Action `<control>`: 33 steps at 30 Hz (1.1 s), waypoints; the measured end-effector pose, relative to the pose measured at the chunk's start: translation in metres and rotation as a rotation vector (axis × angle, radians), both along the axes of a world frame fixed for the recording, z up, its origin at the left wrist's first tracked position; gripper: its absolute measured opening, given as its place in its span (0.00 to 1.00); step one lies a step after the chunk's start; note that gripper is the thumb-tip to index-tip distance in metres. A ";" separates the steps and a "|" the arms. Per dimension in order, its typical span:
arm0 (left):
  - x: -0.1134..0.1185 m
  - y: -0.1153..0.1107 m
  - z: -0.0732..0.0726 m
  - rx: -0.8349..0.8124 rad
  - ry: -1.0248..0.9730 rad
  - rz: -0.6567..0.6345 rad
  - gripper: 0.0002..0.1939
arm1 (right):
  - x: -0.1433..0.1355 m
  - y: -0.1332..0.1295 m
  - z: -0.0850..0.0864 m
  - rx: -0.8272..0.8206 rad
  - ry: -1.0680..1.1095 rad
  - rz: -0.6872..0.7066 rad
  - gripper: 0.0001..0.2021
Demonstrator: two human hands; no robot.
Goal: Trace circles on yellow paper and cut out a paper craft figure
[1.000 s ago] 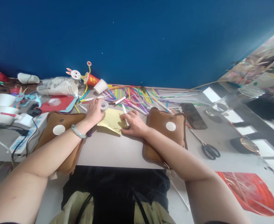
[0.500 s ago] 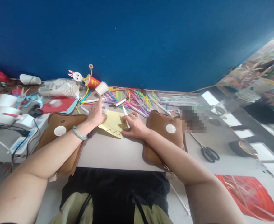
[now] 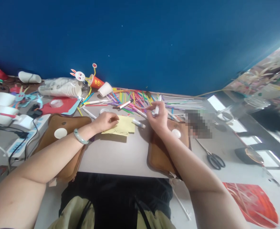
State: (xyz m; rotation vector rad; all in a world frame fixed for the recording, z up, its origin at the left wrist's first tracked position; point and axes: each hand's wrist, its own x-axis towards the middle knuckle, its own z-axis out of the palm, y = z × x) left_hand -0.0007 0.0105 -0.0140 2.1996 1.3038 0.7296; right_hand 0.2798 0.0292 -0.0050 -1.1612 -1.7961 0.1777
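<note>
Bent fingers of my left hand [image 3: 106, 122] are closed at the left part of a yellow paper [image 3: 123, 125]; the fingertips are partly hidden. Drawn rings show along the paper's lower edge, which casts a shadow on the table. My right hand [image 3: 159, 120], raised right of the paper over the edge of the right brown pouch [image 3: 162, 159], grips a white pen [image 3: 157, 110] upright between thumb and fingers. A short, clear and white tube [image 3: 139, 123] lies between the paper and my right hand.
Colourful sticks and pens [image 3: 140, 100] lie along the blue wall. White cups [image 3: 61, 89] and a red cup [image 3: 97, 82] stand back left. Another brown pouch [image 3: 70, 149] and a power strip [image 3: 27, 136] are left, black scissors [image 3: 215, 161] right.
My right hand has left the paper and moved up and right with the white pen. The paper has turned slightly and shifted right. The left hand's fingers have curled in, and the tube is now uncovered.
</note>
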 end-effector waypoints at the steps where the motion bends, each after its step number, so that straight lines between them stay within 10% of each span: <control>1: 0.001 -0.001 0.001 -0.016 0.017 -0.043 0.08 | -0.001 0.001 -0.003 -0.014 -0.026 0.014 0.16; 16: 0.008 0.003 -0.011 0.055 0.104 -0.070 0.20 | -0.030 -0.013 -0.007 0.102 -0.467 0.303 0.09; 33: 0.014 -0.002 -0.010 0.024 0.072 0.045 0.06 | -0.139 0.089 -0.008 -0.139 -0.626 0.285 0.15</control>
